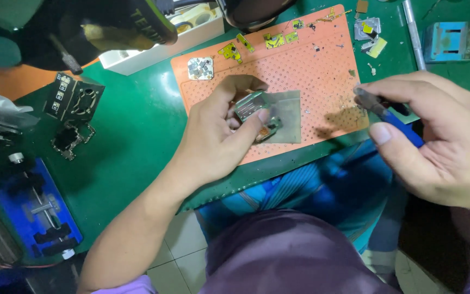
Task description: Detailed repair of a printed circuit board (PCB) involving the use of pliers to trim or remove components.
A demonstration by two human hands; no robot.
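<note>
A small silvery metal part [252, 104] with a boxy frame sits over the orange mat [322, 60], pinched between the left hand's [221, 136] curled fingers. The right hand [436, 136], at the mat's right edge, grips blue-handled tweezers [388, 114].

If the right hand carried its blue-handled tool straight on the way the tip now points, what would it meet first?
The right hand holds a blue-handled tool whose tip points left and slightly up, over the orange perforated mat. Going straight on, it would probably first meet the small metal part pinched in the left hand, though depth is unclear.
</note>
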